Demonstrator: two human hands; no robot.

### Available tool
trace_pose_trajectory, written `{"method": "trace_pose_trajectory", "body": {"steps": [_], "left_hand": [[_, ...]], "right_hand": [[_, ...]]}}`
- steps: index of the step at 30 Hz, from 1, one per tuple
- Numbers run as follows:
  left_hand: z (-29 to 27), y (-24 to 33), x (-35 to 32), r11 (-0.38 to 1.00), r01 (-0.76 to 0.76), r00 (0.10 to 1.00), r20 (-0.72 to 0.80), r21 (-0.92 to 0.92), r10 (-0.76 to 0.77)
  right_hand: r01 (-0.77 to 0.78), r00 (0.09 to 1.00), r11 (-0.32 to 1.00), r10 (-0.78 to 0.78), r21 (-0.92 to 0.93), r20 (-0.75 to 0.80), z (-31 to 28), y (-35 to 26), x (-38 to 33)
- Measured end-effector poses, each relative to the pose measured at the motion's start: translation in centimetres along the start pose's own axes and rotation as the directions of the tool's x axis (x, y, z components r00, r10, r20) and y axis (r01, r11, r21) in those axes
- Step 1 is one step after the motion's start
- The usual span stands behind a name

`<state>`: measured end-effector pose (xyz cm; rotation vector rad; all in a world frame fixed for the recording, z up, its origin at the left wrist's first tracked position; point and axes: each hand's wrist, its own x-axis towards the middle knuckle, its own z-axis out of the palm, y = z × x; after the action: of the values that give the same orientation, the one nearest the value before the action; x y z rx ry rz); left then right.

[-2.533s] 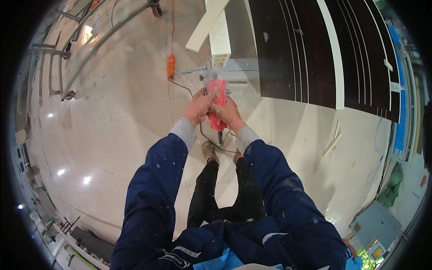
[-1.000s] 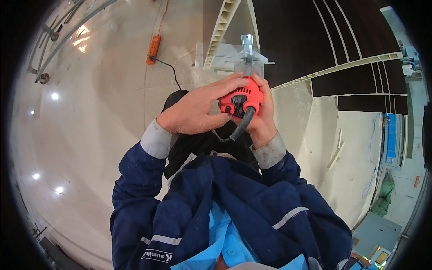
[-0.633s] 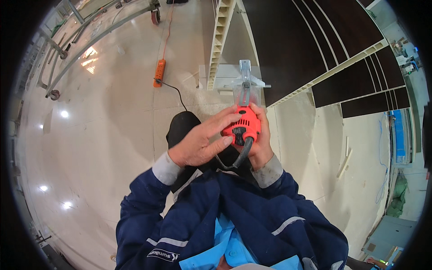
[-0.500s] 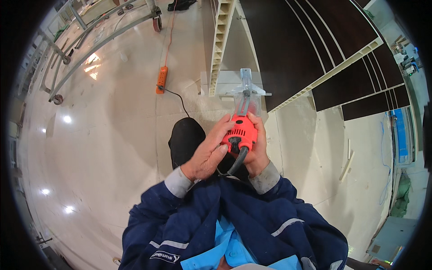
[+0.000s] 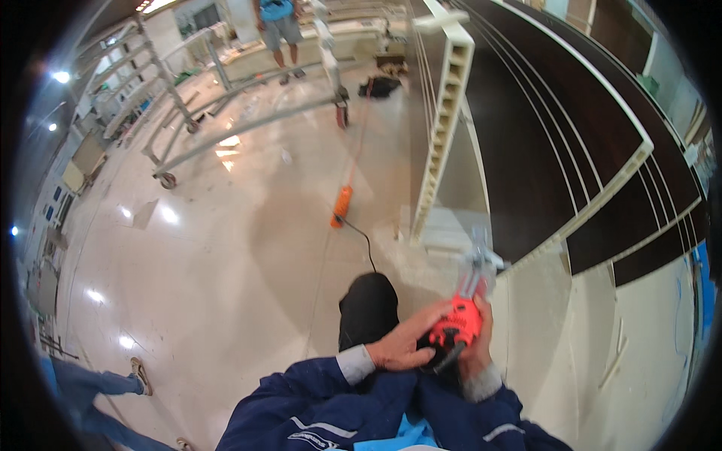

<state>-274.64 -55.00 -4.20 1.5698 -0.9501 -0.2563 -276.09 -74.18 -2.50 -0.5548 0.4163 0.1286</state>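
- Right now both hands clamp the red power tool (image 5: 456, 331) close to the chest: the left hand (image 5: 402, 347) wraps its rear, and the right hand (image 5: 477, 353) steadies its side.
- Its clear, blurred front end points at the dark panel (image 5: 541, 150) edge.
- Its black cord (image 5: 361, 240) trails to an orange plug (image 5: 341, 207) on the floor (image 5: 226, 248).
- The cutting bit is hard to make out.

Bright overhead lamps glare off the glossy floor (image 5: 226, 248); fisheye bends edges, black rim, slight blur throughout.
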Motion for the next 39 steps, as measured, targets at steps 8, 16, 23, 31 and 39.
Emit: {"method": "trace_pose_trajectory", "body": {"steps": [8,16,23,31,39], "left_hand": [[-7.2,-0.7,6.2,0.969,0.198,0.875,-0.419,-0.149,-0.243],[-15.8,-1.5,19.2,0.949,0.307,0.799,-0.563,0.078,-0.212],[-16.3,-0.9,23.4,0.943,0.308,0.770,-0.615,0.127,-0.168],[-12.1,-4.9,17.4,0.944,0.168,0.862,-0.506,0.283,-0.002],[-9.8,-14.5,0.9,0.433,0.758,0.651,-0.599,0.488,-0.465]], "right_hand": [[-0.103,0.992,0.948,0.119,0.301,-0.034,-7.4,-1.6,-2.9],[0.117,0.915,0.954,0.005,0.277,-0.404,-14.6,-4.0,-6.5],[0.149,0.849,0.968,-0.022,0.200,-0.529,-14.4,-4.3,-8.4],[0.066,0.933,0.988,-0.010,0.142,-0.360,-18.6,-4.3,-7.2],[-0.015,0.940,0.998,-0.007,-0.062,-0.340,-25.0,-0.6,-4.1]]}}
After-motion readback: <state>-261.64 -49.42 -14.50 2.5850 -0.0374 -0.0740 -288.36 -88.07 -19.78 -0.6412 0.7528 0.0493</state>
